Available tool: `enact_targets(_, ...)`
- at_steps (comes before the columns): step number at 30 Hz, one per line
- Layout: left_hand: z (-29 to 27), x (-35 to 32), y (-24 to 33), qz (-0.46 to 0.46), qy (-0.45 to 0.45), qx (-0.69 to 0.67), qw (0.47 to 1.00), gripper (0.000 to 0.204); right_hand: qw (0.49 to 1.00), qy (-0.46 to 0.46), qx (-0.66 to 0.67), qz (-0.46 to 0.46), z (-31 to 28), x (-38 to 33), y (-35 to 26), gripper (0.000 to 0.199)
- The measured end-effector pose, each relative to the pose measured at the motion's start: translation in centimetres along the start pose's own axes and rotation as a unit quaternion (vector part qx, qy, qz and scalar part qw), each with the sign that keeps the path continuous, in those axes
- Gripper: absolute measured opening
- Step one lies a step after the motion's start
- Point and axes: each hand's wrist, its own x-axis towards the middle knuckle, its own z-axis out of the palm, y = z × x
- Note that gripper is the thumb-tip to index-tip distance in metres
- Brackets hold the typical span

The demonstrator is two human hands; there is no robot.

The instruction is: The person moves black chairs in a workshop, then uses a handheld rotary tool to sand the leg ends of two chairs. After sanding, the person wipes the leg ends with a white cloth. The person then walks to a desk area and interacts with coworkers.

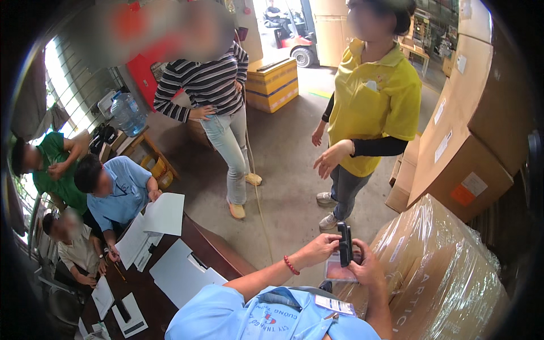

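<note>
A black phone-like device (345,245), seen nearly edge-on, is held upright in front of my body. My right hand (368,264) wraps round its lower right side. On its left side my left hand (320,249) has its fingers drawn together against it; a red bead bracelet circles that wrist. Just below the device shows a clear flat piece with a pinkish-orange sheet (339,268), close to my right fingers; what bears it is partly hidden. Both arms come from light blue sleeves, and a badge (334,304) hangs on my shirt.
Film-wrapped cartons (425,255) stand close at my right, with taller cardboard boxes (453,147) behind. At left, people sit round a dark table (212,249) with papers (181,272). A person in yellow (374,102) and one in stripes (207,85) stand ahead. A hose (258,195) crosses the floor.
</note>
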Motion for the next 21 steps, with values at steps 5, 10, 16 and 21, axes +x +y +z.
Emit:
enact_targets(5, -2.2, -0.9, 3.2, 0.01, 0.132, 0.079, 0.988, 0.018, 0.997, 0.036, 0.053, 0.046, -1.4, -1.7, 2.8, 0.046)
enact_targets(10, -3.5, -1.7, 7.7, 0.038, 0.169, 0.126, 0.977, 0.019, 0.969, 0.12, 0.173, 0.132, -2.3, -2.7, 6.0, 0.039)
enact_targets(16, -2.1, -0.8, 9.1, 0.058, 0.132, -0.136, 0.98, 0.015, 0.949, 0.149, 0.271, 0.051, -2.5, -1.7, 6.1, 0.042)
enact_targets(21, -0.8, -0.2, 9.0, 0.079, 0.053, -0.242, 0.966, 0.029, 0.931, 0.161, 0.324, 0.048, -2.6, -0.6, 5.1, 0.039)
